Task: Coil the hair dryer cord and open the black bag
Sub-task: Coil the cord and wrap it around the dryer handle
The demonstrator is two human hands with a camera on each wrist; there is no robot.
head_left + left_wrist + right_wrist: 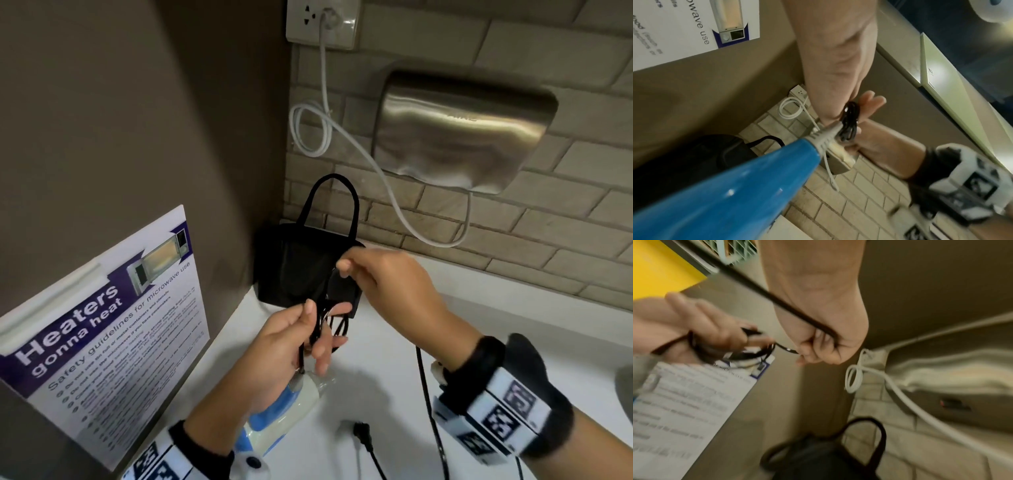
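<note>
On the white counter [376, 377] my left hand [322, 325] grips several loops of the black cord [329, 322], just above the blue and white hair dryer [284, 404]. My right hand [344, 269], a little higher and to the right, pinches a stretch of the same cord [777, 295], which runs back past my right wrist. The cord's plug [363, 433] lies loose on the counter in front. The black bag [298, 267] stands in the corner behind both hands, its handle [334, 198] upright. The left wrist view shows the dryer's blue handle [735, 186] and the loops [850, 123].
A steel hand dryer [462, 130] hangs on the brick wall, its white cable [318, 130] looped up to a wall socket [322, 24]. A microwave safety sign [102, 325] leans on the left wall. The counter stretches on to the right.
</note>
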